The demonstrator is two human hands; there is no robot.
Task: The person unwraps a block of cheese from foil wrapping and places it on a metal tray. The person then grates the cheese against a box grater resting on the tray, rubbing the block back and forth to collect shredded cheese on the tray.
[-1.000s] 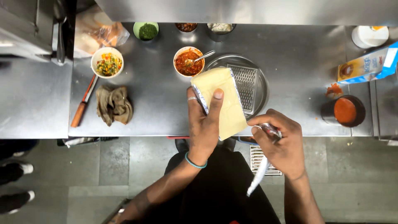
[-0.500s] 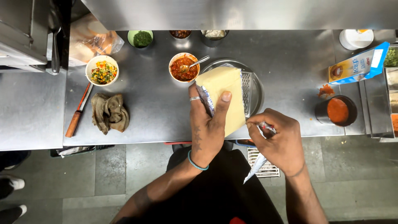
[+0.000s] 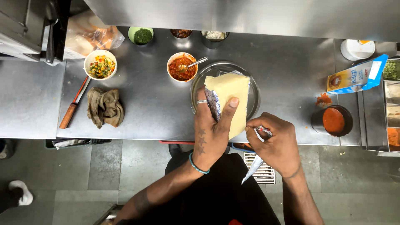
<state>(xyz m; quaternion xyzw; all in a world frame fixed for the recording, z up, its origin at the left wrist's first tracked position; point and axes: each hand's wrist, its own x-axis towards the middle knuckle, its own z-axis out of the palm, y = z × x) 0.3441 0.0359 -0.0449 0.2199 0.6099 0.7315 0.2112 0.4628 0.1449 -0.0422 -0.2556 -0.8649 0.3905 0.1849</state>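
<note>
The block of pale yellow cheese (image 3: 231,98) is mostly bare: its upper and right faces show clean, while silver foil wrapper (image 3: 213,103) clings only along its left side under the holding hand. A long strip of wrapper (image 3: 254,168) already hangs free below the other hand, so the unwrapping looks well along, with the last foil on the left side and the bottom end left to come off. Nothing has been grated or cut as far as can be seen.

The left hand (image 3: 210,129) grips the block from the left, thumb pressed flat on the front face and the fingers curled round the foil-covered side, holding it over the near edge of the steel worktop (image 3: 150,104) and partly above the round metal plate (image 3: 199,85). The right hand (image 3: 277,143) is closed in a pinch, its fingertips (image 3: 255,131) clamped on the torn foil at the block's lower right corner.

Behind the plate, near the worktop's far edge, stands a bowl of red sauce with a spoon (image 3: 182,66).
</note>
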